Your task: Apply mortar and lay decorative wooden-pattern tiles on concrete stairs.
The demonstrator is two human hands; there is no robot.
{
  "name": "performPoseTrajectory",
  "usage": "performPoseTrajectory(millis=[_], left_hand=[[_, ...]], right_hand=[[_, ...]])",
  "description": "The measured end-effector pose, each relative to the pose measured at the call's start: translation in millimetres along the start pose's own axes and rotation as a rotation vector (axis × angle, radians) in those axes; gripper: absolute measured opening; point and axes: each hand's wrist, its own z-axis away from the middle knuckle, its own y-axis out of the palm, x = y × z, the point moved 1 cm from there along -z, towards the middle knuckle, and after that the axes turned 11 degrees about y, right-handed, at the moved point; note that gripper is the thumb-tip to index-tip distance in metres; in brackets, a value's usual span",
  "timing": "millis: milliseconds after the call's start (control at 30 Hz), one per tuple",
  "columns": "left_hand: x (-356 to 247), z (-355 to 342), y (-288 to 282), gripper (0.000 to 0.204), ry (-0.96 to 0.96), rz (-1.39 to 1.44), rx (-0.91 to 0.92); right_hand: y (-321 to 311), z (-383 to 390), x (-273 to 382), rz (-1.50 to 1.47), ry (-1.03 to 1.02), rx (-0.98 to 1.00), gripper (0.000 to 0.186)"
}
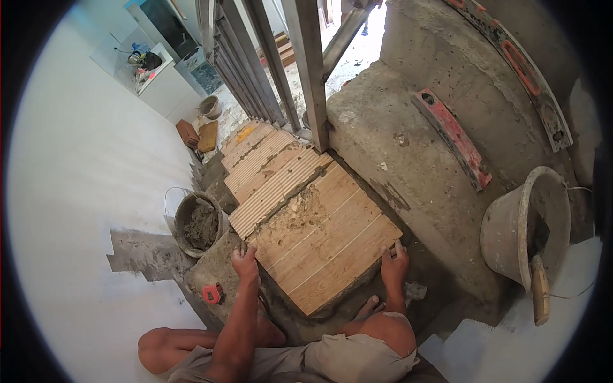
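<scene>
A large wood-look stair tile (341,246) with pale lines lies in front of me on a bed of mortar, its upper part smeared with wet cement. At its left corner is my left hand (244,262), the fingers closed on the edge. Opposite, my right hand (395,260) pinches the right corner, with its fingertips partly hidden by the hand. Beyond the tile, ribbed step tiles (276,185) run down the staircase. A red tape measure (212,293) rests on the rough cement near my left forearm.
A bucket of mortar (202,225) stands at the left by the white wall. On the right are another bucket (504,223) with a wooden-handled trowel (541,293), a short red level (452,137) and a long level (520,64). Metal railing posts (305,70) rise ahead.
</scene>
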Motion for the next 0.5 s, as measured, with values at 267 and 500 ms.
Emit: performPoseTrajectory(millis=[267,500], left_hand=[[-14.3,-3.9,-5.5,0.093,-0.130,-0.008,0.144],[-6.6,-11.0,-6.7,0.071,-0.075,0.084,0.120]], right_hand=[[-1.8,0.6,3.6,0.004,0.013,-0.021,0.056],[14.4,4.7,-11.1,-0.042,0.017,-0.018,0.058]])
